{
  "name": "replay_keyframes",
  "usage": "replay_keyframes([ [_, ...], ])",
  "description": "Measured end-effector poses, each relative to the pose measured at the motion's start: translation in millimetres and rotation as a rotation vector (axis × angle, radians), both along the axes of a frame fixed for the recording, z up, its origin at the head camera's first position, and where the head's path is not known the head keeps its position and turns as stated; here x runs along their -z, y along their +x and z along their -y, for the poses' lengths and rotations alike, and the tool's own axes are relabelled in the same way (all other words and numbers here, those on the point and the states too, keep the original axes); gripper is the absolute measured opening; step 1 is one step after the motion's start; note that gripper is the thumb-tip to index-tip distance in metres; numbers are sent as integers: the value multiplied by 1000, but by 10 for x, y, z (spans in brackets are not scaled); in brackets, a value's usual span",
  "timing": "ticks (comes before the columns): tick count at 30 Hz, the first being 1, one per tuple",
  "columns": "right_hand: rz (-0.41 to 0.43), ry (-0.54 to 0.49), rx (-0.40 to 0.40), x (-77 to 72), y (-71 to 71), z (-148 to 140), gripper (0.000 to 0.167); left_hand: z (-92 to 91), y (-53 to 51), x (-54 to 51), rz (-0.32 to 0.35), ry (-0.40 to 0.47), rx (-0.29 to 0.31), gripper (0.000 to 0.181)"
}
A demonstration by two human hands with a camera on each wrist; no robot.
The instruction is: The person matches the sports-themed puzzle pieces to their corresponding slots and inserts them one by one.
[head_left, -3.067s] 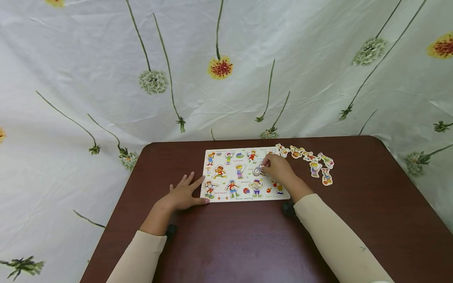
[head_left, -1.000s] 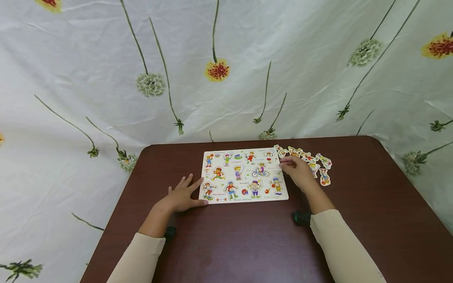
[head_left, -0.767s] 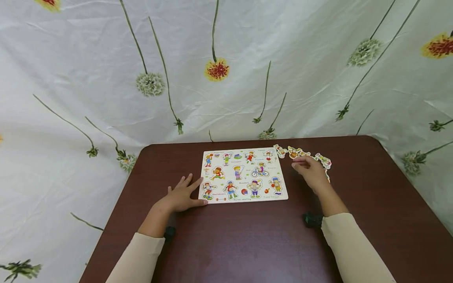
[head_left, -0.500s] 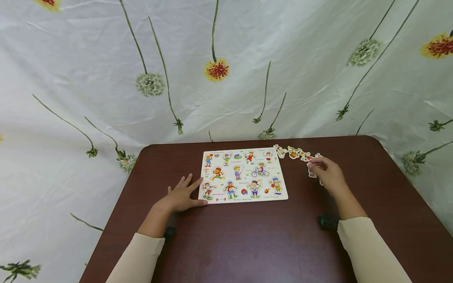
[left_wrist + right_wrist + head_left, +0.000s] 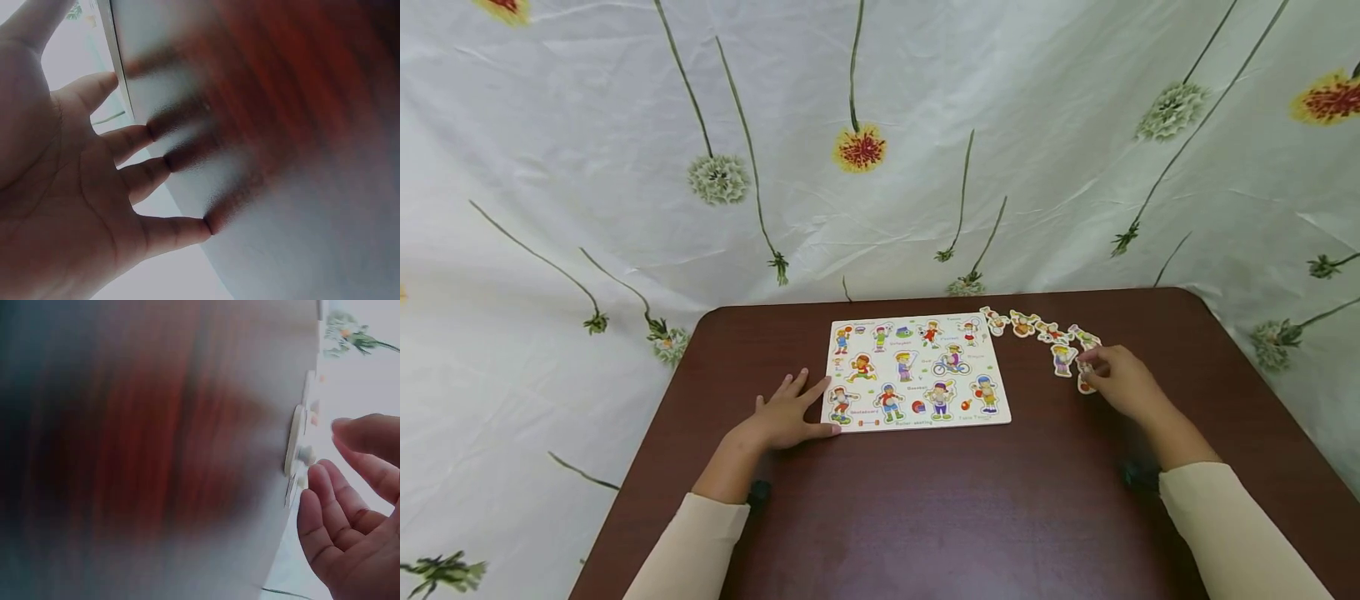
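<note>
A white wooden sports puzzle board (image 5: pixel 921 375), full of colourful figures, lies on the table. My left hand (image 5: pixel 786 417) is spread flat at its left edge, thumb and index finger touching the board; in the left wrist view its fingertips rest on the tabletop. Right of the board, my right hand (image 5: pixel 1126 385) reaches over a figure-shaped puzzle piece (image 5: pixel 1086 385), partly hidden by it. The right wrist view shows thumb and fingers apart beside a piece's small knob (image 5: pixel 306 455), with nothing pinched. Just left is a figure piece in purple and blue (image 5: pixel 1062 360).
More loose pieces run along the back right: one by the board's corner (image 5: pixel 995 321), an orange-toned one (image 5: pixel 1023 323), a red one (image 5: pixel 1051 332) and a green one (image 5: pixel 1084 336). Behind the dark red table (image 5: pixel 910 517) hangs a white flowered cloth (image 5: pixel 925 75).
My right hand has let go of the bicycle-rider piece, now sitting in the board, and moved right to the loose pieces. The left hand has stayed at the board's left edge.
</note>
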State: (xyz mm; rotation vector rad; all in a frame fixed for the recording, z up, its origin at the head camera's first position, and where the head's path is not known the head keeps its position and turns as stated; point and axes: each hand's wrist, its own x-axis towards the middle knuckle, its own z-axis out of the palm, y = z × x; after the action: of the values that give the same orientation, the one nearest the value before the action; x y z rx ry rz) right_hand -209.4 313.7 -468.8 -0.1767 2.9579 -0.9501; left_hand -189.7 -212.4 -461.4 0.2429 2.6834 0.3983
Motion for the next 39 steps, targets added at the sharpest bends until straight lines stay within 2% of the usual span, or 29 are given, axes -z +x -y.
replay_keyframes([
  [3,-9,51,-65,-6,-1,-15,25,3,4,9,0,2,-3,96],
  [9,9,112,-113,-34,-5,-34,18,6,14,4,-4,0,-5,96],
  [18,52,169,-102,-58,-62,-36,13,-1,24,-14,-4,-3,-6,95],
  [29,42,190,-101,-57,-77,-36,10,-2,20,-8,-3,-9,-5,95],
  [35,18,203,-111,-52,-84,-47,10,-4,22,-14,3,1,-10,95],
  [39,-33,201,-118,-74,-65,-43,9,0,23,-13,0,5,-7,95],
])
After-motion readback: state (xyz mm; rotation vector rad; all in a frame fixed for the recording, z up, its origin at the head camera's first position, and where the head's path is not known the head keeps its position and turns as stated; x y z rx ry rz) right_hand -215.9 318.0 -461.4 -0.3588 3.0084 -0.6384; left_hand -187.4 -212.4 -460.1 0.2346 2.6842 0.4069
